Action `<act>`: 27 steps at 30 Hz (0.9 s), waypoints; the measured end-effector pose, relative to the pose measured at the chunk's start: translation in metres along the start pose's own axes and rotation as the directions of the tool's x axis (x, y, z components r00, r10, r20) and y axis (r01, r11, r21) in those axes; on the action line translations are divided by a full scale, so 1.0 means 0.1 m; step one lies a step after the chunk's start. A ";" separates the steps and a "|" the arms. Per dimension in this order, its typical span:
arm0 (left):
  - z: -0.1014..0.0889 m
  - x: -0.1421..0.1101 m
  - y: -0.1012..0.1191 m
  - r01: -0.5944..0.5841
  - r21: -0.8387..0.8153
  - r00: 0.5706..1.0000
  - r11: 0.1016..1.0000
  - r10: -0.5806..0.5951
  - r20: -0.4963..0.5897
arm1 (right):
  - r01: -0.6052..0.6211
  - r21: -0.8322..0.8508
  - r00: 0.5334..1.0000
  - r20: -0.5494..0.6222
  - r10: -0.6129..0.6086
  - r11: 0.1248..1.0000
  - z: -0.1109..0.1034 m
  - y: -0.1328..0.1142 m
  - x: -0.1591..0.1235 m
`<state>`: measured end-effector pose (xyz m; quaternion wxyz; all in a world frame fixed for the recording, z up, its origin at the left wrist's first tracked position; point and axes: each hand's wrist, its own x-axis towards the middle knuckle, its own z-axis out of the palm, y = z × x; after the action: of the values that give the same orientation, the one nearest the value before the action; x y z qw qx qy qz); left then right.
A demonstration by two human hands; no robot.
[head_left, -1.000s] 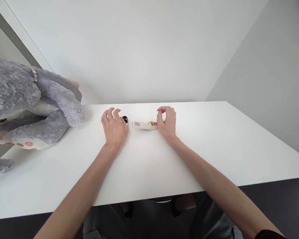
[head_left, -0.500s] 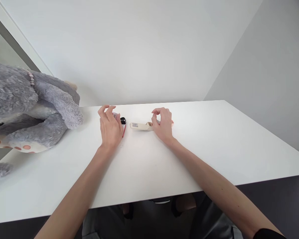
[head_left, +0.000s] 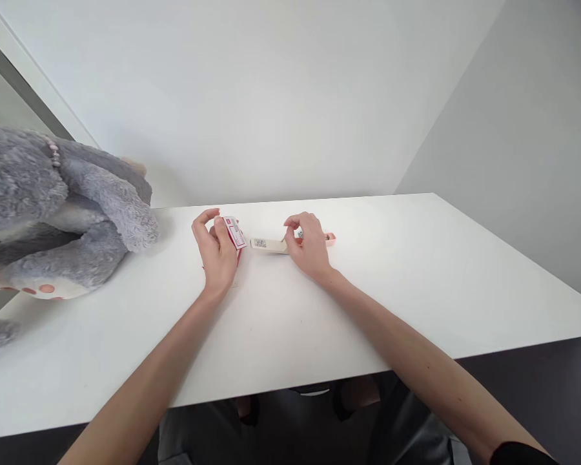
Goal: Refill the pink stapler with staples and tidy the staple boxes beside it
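Note:
A small red-and-white box (head_left: 235, 233) with a printed label is tilted up in my left hand (head_left: 215, 253), its fingers curled against it. Below that hand, thin red edges of another object (head_left: 239, 257) show, mostly hidden. To the right lies what looks like an opened stapler (head_left: 270, 245). Its long cream part carries a square printed code and points left; its pink end (head_left: 330, 239) sticks out to the right. My right hand (head_left: 310, 247) is over the middle of the stapler, thumb and forefinger pinched together. Whatever sits between those fingertips is too small to name.
A large grey plush toy (head_left: 101, 226) with a bead string sits on the left of the white table (head_left: 416, 278). A white wall (head_left: 271, 97) rises behind the table's back edge. My legs are under the front edge.
My left hand has turned and raised the red-and-white box so its label shows; the black piece beside it is now out of sight. My right hand has shifted slightly left, uncovering more of the pink end.

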<state>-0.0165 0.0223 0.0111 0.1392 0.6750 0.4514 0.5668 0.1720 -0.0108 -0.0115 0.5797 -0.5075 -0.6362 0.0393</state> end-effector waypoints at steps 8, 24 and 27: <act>-0.10 0.09 -0.17 -0.037 0.379 0.999 0.925 0.029 0.027 | -0.008 0.006 1.000 0.012 0.007 1.000 0.00 0.01 -0.01; -0.12 0.06 -0.34 -0.195 0.650 0.974 0.735 0.069 0.215 | 0.009 -0.005 1.000 0.005 -0.009 1.000 0.00 0.00 0.01; -0.13 0.06 -0.36 -0.215 0.673 0.971 0.708 0.081 0.224 | 0.025 -0.029 1.000 0.002 -0.025 0.999 0.00 0.00 0.01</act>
<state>-0.0447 0.0421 -0.0059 -0.1294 0.7597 0.5602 0.3037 0.1718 -0.0100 -0.0110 0.5723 -0.5078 -0.6435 0.0231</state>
